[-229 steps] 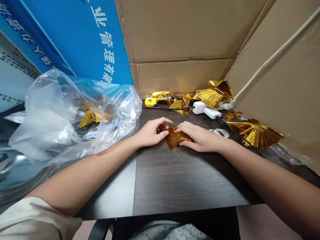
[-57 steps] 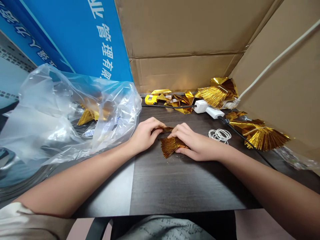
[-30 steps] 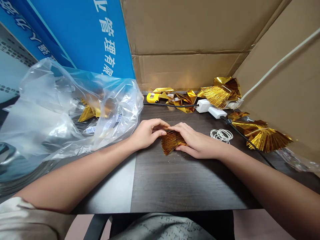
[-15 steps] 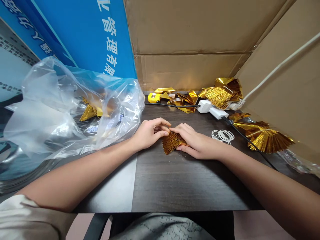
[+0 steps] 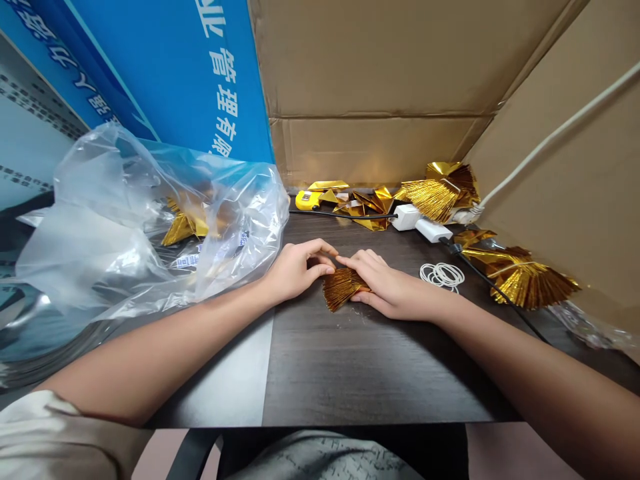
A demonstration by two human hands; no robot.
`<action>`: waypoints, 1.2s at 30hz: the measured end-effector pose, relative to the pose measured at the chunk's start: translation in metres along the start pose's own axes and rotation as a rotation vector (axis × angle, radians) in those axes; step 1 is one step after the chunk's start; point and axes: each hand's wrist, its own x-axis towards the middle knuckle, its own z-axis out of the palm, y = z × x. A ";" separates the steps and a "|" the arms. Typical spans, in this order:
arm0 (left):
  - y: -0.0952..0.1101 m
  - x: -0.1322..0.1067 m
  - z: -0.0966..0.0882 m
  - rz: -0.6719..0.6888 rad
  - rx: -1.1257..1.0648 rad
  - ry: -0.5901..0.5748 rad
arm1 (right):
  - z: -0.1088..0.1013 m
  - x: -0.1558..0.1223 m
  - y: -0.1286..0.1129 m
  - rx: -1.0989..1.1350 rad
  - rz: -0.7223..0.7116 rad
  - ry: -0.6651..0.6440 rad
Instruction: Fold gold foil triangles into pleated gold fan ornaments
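Observation:
A pleated gold foil fan (image 5: 342, 289) lies on the dark wood-grain table, folded into a tight wedge. My right hand (image 5: 384, 283) rests over its right side, with the fingers on top and the thumb below, pinning it to the table. My left hand (image 5: 299, 268) sits just to its left, fingers curved and parted. The left thumb tip reaches the fan's upper corner. The fan's right end is hidden under my right fingers.
A clear plastic bag (image 5: 150, 233) holding gold foil pieces lies to the left, against a blue printed board (image 5: 170, 80). Gold foil fans (image 5: 520, 280), a yellow tool (image 5: 306, 200), white plugs (image 5: 425, 223), black cable and rubber bands (image 5: 442, 275) lie ahead and right, before cardboard walls.
The foil has gone from a looser fan with a raised strip to a tighter wedge. My left hand has eased back from it, and the view has shifted slightly.

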 end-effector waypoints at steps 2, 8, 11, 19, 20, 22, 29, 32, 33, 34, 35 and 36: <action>0.000 0.000 -0.001 0.009 0.002 -0.008 | 0.000 0.000 0.000 -0.009 0.002 0.002; 0.002 0.001 -0.004 0.042 0.084 -0.007 | -0.005 0.003 0.000 -0.045 -0.014 0.000; 0.005 0.010 -0.004 0.065 0.246 0.037 | -0.011 0.002 -0.001 -0.046 -0.020 -0.010; 0.019 0.079 0.017 0.153 0.622 -0.124 | -0.026 -0.008 -0.002 -0.148 0.026 -0.057; 0.018 0.087 0.023 0.141 0.665 -0.126 | -0.028 -0.010 -0.001 -0.157 0.033 -0.071; 0.016 0.100 0.036 0.149 0.733 -0.125 | -0.031 -0.012 0.002 -0.153 0.049 -0.083; 0.011 0.098 0.052 0.162 0.890 -0.095 | -0.037 -0.013 0.003 -0.134 0.027 -0.041; 0.014 0.079 0.045 0.201 0.896 -0.104 | -0.040 -0.014 0.000 -0.106 0.059 -0.069; 0.015 0.072 0.042 0.218 0.890 -0.097 | -0.041 -0.015 -0.001 -0.090 0.069 -0.085; 0.014 0.064 0.039 0.232 0.880 -0.084 | -0.042 -0.016 -0.001 -0.073 0.076 -0.100; 0.014 0.055 0.035 0.240 0.866 -0.066 | -0.042 -0.017 -0.001 -0.054 0.079 -0.112; 0.013 0.048 0.032 0.242 0.849 -0.049 | -0.043 -0.018 -0.001 -0.038 0.076 -0.116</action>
